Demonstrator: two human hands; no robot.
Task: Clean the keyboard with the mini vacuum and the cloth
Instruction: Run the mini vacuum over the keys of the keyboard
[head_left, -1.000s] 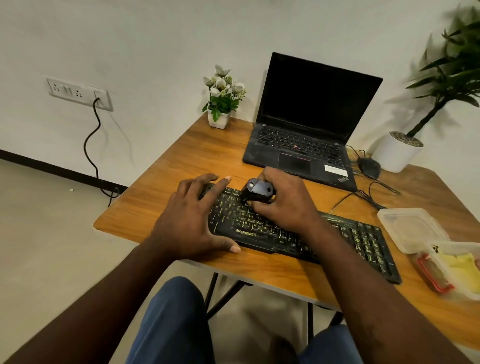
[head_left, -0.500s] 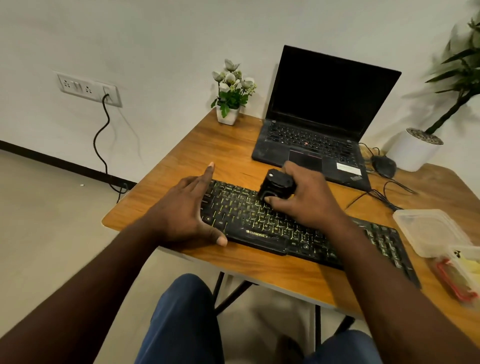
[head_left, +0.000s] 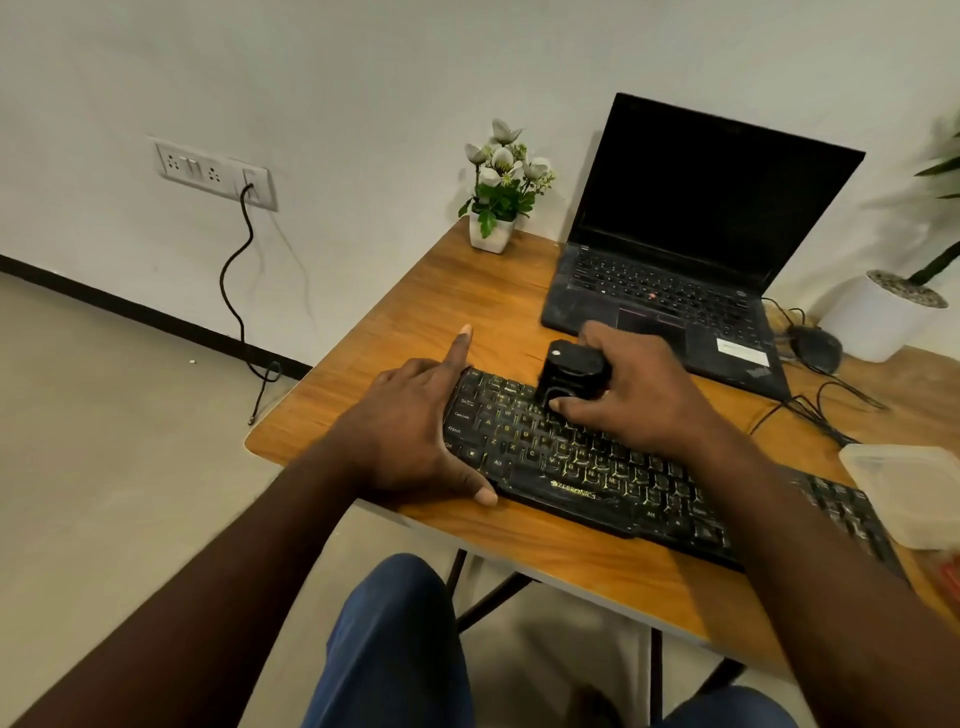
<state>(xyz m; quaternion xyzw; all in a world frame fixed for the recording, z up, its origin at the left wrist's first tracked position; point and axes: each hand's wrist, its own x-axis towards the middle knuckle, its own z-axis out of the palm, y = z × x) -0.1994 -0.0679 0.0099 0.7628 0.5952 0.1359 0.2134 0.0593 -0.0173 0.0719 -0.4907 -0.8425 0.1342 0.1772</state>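
Observation:
A black keyboard (head_left: 582, 470) with yellow-lit keys lies slanted near the front edge of the wooden table (head_left: 457, 301). My right hand (head_left: 631, 397) grips a small black mini vacuum (head_left: 569, 371) that sits on the upper key rows, left of the middle. My left hand (head_left: 410, 431) rests flat against the keyboard's left end, fingers straight, thumb along the front edge. No cloth shows clearly in this view.
An open black laptop (head_left: 675, 260) stands behind the keyboard. A small white pot of flowers (head_left: 498, 197) sits at the back left. A mouse (head_left: 815, 348) with cables, a white planter (head_left: 878, 317) and a clear plastic box (head_left: 914, 493) lie to the right.
The vacuum in my right hand has slid slightly toward the keyboard's back edge. My left hand shifted off the keys to the keyboard's left end. The camera view swung left.

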